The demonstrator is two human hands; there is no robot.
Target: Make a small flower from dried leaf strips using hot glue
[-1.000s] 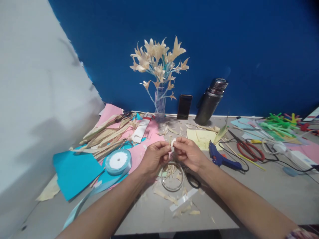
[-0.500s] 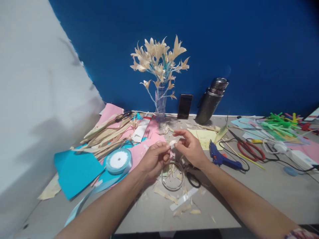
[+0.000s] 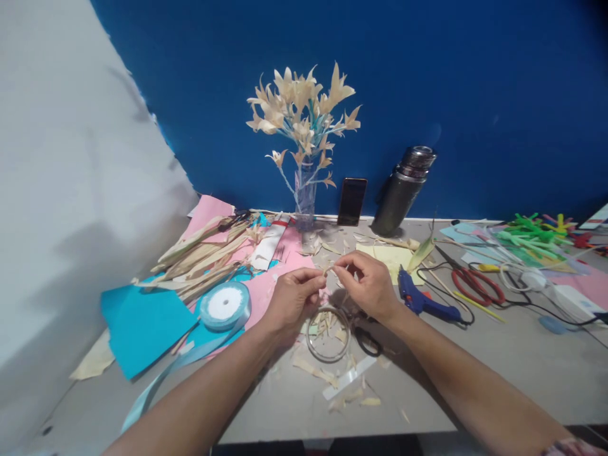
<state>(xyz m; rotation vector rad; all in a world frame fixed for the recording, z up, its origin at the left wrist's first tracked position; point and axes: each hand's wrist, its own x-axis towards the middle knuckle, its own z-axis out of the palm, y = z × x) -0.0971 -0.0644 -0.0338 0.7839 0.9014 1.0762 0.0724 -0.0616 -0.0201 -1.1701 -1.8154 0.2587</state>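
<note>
A small pale piece of dried corn husk (image 3: 329,269) is held between my two hands above the table. My left hand (image 3: 295,294) pinches one end between thumb and fingertips. On the other side, my right hand (image 3: 365,284) has thumb and forefinger closed on it, the remaining fingers curled in. Below them lies a round ring (image 3: 329,360) with husk scraps inside its outline. Beside it a black loop handle (image 3: 375,349) shows, its other end hidden under my right hand. Husk scraps (image 3: 316,373) and a clear strip (image 3: 349,380) lie nearer me.
Husk flowers (image 3: 304,95) stand in a clear vase (image 3: 305,202) by a phone (image 3: 352,201) and flask (image 3: 401,193). Leftward are husk strips (image 3: 204,259), blue paper (image 3: 147,323) and a ribbon spool (image 3: 225,307). Rightward lie a glue gun (image 3: 427,304), red-handled scissors (image 3: 477,288) and cables.
My right forefinger, raised and apart before, has come down to meet the thumb on the husk piece. The piece now shows as a thinner sliver between my hands.
</note>
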